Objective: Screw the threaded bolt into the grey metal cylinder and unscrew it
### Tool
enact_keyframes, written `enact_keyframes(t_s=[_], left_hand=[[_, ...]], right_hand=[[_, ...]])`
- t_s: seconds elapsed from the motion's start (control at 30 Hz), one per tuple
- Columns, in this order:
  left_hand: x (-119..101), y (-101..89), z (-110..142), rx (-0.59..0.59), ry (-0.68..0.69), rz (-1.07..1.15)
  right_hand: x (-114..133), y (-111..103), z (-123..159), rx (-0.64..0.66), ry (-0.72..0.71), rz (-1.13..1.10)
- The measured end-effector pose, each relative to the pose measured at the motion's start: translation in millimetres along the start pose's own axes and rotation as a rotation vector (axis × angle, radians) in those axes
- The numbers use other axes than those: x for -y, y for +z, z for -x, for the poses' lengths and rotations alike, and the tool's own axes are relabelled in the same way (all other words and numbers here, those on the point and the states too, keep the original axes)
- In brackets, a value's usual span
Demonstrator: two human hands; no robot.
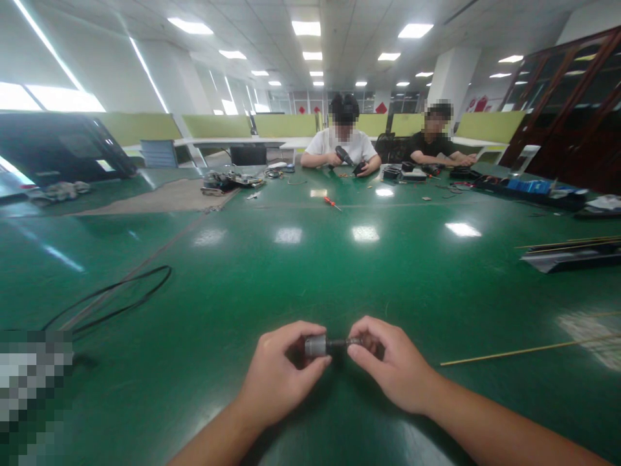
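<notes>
Two hands (281,372) pinch a shafted cylinder (317,345) at opposite ends, long axis crosswise, shaft (337,343) pointing right.

1 grey cylinder (316,345), dark shaft (336,343), held sideways.

Near, a part (317,345) sits between left hand (281,370) and right hand (398,366); a cord (168,274) lies left, a stick (528,350) right, a screwdriver (330,202) far.

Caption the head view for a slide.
Left hand and right hand hold opposite ends of a part over a green table, a screwdriver beyond.
</notes>
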State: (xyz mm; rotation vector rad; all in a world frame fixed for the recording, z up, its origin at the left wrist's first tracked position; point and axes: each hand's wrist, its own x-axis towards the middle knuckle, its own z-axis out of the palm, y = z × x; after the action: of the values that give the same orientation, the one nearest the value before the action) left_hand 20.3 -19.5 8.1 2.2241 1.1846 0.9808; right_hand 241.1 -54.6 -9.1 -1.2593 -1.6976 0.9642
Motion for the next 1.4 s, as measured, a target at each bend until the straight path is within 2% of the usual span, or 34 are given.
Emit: enact_keyframes(t_s=[0.6,1.4], left_hand=[[-0.8,-0.9,-1.2,0.015,-0.029,0.018],[2.7,-2.1,-0.6,-0.015,0.03,0.009]], right_hand=[[1.5,-1.3,-0.7,0.019,0.032,-0.039],[1.1,-3.2,-2.6,0.017,0.038,-0.059]])
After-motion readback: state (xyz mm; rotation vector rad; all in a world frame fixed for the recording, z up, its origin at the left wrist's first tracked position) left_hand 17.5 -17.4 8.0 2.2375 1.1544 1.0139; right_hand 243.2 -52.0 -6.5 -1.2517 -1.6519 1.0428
